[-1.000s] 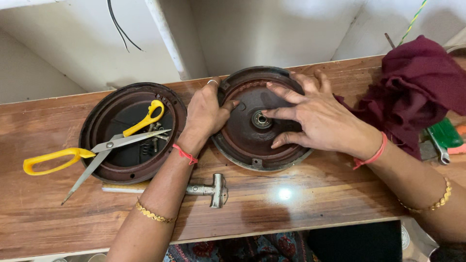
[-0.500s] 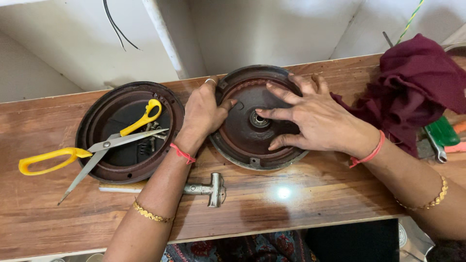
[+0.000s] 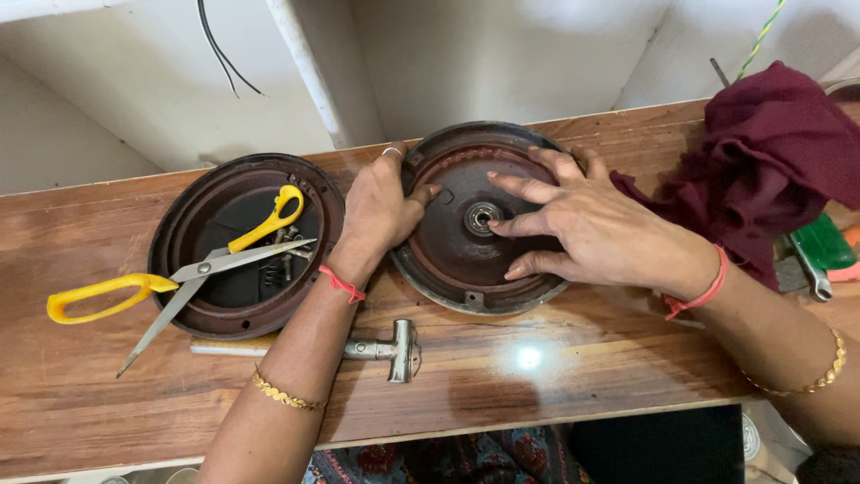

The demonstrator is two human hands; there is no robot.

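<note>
brown round cover (image 3: 452, 260), both hands on it, seemingly overhangs nothing.

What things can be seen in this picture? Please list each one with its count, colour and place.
Round metal cover: one, dark brown, centre of the bench, under both hands.
Bearing: one, silvery, at the middle of that cover.
Second round cover: one, dark brown, left on the bench.
Scissors: one pair, yellow handles, open, lying across the left cover.
Metal T-shaped tool: one, grey, on the bench near its front edge.
Cloth: one, maroon, right end of the bench.
Green-handled tool: one, partly hidden beside the cloth.
Wooden bench: one, brown.
Left hand: grips the centre cover's left rim.
Right hand: fingers spread on the cover, near the bearing.
</note>
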